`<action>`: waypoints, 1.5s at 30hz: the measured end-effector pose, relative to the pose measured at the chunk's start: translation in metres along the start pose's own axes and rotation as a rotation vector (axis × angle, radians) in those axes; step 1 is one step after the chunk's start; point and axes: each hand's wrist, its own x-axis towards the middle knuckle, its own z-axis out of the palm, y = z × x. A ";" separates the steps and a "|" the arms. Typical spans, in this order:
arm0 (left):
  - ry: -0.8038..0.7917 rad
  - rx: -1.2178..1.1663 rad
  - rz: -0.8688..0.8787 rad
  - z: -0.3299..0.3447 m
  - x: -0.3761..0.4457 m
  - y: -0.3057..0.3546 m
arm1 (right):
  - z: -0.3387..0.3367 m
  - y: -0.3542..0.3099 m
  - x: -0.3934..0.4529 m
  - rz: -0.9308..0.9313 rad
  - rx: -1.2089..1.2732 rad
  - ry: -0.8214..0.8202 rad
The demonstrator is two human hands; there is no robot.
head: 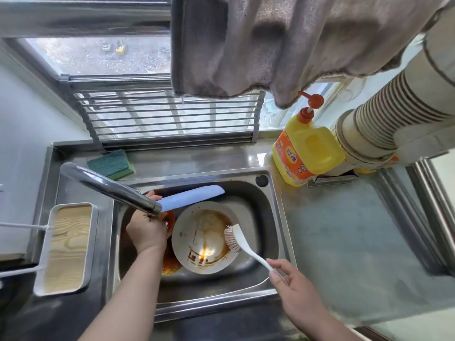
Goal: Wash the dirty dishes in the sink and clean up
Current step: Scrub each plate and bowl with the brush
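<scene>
right hand pinching brush handle over plate, left hand gripping blue knife

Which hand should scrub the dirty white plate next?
The right hand, probably. It already holds the dish brush, whose bristles sit at the white plate's edge. The left hand is busy holding a light blue flat thing under the faucet.
</scene>
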 end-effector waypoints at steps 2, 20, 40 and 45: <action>-0.019 0.051 -0.032 0.008 -0.003 -0.007 | 0.002 0.003 -0.002 0.009 -0.013 -0.011; 0.051 -0.172 -0.586 0.044 0.022 -0.006 | 0.009 0.002 0.014 0.058 -0.026 -0.054; -0.531 0.490 -0.278 0.033 -0.029 -0.074 | 0.005 -0.001 0.028 0.129 -0.076 -0.027; -0.648 0.086 -0.479 0.024 -0.032 -0.079 | -0.004 -0.008 0.022 0.107 -0.127 -0.009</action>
